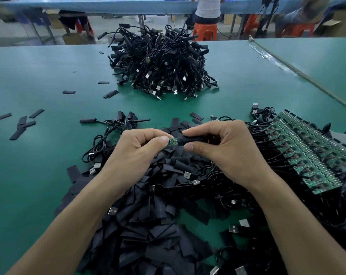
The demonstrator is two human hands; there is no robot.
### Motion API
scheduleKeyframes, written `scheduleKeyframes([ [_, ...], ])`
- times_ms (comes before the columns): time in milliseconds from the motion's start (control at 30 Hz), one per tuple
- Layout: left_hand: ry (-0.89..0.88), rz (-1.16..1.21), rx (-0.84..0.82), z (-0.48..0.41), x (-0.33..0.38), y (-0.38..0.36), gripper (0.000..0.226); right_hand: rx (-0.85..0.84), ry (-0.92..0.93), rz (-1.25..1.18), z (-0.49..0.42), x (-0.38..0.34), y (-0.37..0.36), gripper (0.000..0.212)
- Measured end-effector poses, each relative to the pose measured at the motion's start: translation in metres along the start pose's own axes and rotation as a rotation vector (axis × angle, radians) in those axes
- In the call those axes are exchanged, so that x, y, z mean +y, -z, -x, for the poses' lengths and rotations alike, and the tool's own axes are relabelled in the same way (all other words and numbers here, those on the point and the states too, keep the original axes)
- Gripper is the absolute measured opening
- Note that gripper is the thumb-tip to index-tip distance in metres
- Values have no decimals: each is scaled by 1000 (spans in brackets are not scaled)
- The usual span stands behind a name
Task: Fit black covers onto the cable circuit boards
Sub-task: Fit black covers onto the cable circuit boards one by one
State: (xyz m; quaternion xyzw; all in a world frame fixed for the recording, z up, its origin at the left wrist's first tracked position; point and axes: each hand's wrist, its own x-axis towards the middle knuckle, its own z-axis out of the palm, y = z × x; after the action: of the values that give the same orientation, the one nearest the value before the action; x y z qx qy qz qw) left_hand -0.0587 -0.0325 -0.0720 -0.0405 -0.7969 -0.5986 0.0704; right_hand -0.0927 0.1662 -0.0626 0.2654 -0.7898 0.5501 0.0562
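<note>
Left hand: thumb and forefinger pinch the exposed end of one circuit board. Right hand: thumb and forefinger pinch one black cover; the other fingers are curled underneath. Both hands are raised together above the work, and their fingertips are nearly touching.

Item held:
- The circuit board is a small green rectangle with a row of tiny solder points on its face.
- The black cover is a flat, matte sleeve lying horizontally between the two hands. Its left end meets the visible part of the board. How far the board reaches inside cannot be told.

Counts and positions:
- One heap of loose covers lies directly beneath and below both hands; too many to count.
- One row of uncovered boards, green and overlapping, each with black cable attached, lies just right of the right hand; too many to count.
- One mound of cables with USB plugs lies well beyond the hands.
- Five stray covers lie in a loose group far left of the left hand. Four more are scattered beyond it.
- One green table carries everything.
- Two persons sit at a blue bench far beyond the hands.
</note>
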Motion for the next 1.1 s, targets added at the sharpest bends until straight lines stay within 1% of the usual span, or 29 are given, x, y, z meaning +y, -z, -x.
scheduleKeyframes([
  [100,-3,2,-6,0,-2,1,23,-29,-9,17,0,-1,0,28],
  [400,24,15,-76,3,4,-1,24,-12,26,57,2,-2,-9,27],
  [500,28,13,-119,4,3,-2,33,8,49,74,2,-1,-10,27],
  [633,45,43,-79,2,2,-1,20,62,46,78,1,3,-8,23],
  [733,19,-4,-21,1,-2,2,14,81,49,99,1,4,-8,21],
  [867,-17,-25,-6,1,-2,5,11,92,51,131,2,4,-7,21],
  [933,-22,-31,-14,0,-3,5,10,85,89,184,2,2,-8,23],
  [1033,-33,-71,-42,0,-3,5,15,63,161,277,3,1,-9,27],
  [1100,-42,-93,-50,0,-2,4,18,75,186,297,3,2,-9,26],
])
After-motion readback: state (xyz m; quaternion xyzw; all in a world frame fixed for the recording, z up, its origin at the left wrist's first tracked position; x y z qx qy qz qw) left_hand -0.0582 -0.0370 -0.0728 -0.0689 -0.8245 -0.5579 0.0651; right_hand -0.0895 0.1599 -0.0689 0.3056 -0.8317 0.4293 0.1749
